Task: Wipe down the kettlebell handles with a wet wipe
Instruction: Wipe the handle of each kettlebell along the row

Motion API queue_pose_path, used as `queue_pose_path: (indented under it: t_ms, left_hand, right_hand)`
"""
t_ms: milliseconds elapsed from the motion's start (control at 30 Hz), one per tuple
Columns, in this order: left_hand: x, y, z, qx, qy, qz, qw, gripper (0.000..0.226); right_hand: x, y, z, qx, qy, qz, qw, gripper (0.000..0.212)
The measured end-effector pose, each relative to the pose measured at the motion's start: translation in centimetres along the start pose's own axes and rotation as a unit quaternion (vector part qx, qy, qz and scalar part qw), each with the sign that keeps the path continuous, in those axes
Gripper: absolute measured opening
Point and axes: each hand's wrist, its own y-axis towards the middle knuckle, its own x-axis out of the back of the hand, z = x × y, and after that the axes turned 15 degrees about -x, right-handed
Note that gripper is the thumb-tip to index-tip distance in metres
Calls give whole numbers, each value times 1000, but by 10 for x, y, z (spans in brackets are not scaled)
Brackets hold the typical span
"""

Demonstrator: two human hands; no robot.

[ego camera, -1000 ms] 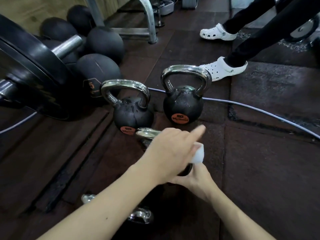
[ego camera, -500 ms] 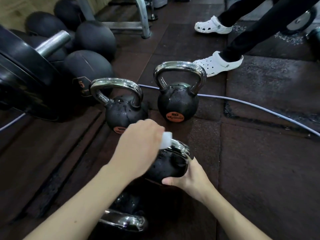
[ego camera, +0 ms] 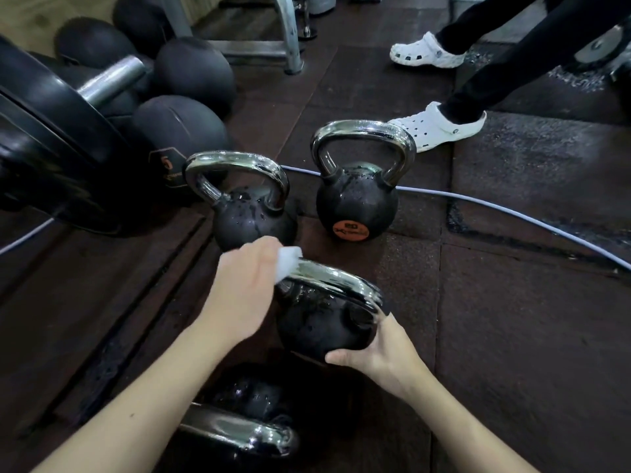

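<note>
Left hand (ego camera: 246,295): closed around the wipe (ego camera: 288,259), pressed on the handle (ego camera: 336,279).
Right hand (ego camera: 379,349): cupped the kettlebell (ego camera: 317,322) on the floor (ego camera: 512,336).
Handling: likely heavy, wet, slippery; steady the body.

Four kettlebells (ego camera: 356,199) are sitting on the dark rubber floor (ego camera: 512,336). A pale cable (ego camera: 512,208) is lying across it behind them.

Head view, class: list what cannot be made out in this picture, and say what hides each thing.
- Wet wipe: mostly hidden by the left hand.
- Left end of the wiped kettlebell's handle: covered by that hand.
- Nearest kettlebell: cut off by the bottom edge.
- Bystander's white clogs: the wearer is cut off by the top edge.
- Right hand: its palm is pressed against the bell.
</note>
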Motion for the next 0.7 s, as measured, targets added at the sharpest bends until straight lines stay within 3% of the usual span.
queue_pose_path:
  t_ms: [67, 133, 200, 233, 300, 400, 467, 533, 633, 700]
  left_hand:
    - [-5, -4, 9, 68, -41, -10, 997, 48]
    - [-4, 0, -5, 56, 72, 61, 994, 29]
    - [0, 9, -38, -44, 207, 68, 975, 19]
    - [2, 12, -61, -98, 206, 73, 971, 19]
    - [-13, 13, -95, -191, 203, 69, 958, 16]
    - [-55, 5, -108, -235, 193, 82, 949, 24]
    - [-61, 2, -105, -237, 198, 106, 945, 23]
    - [-45, 1, -97, -231, 173, 93, 953, 20]
    - [-17, 3, -62, -121, 124, 36, 984, 22]
    - [-5, -1, -37, -16, 45, -3, 999, 28]
  right_hand:
    - [-1, 0, -1, -1, -8, -4, 1000, 111]
    - [0, 0, -1, -2, -4, -5, 1000, 111]
    - [0, 2, -3, -15, 9, 3, 1000, 112]
    - [1, 2, -3, -22, -1, 5, 1000, 111]
    - [3, 1, -2, -25, -40, -1, 999, 88]
    - [6, -3, -3, -27, -110, 32, 993, 32]
    - [5, -2, -2, -41, -112, 39, 992, 35]
    - [2, -2, 2, -15, -35, 20, 999, 26]
    - [1, 2, -4, -29, 21, 39, 999, 98]
    - [2, 1, -4, -30, 14, 38, 999, 115]
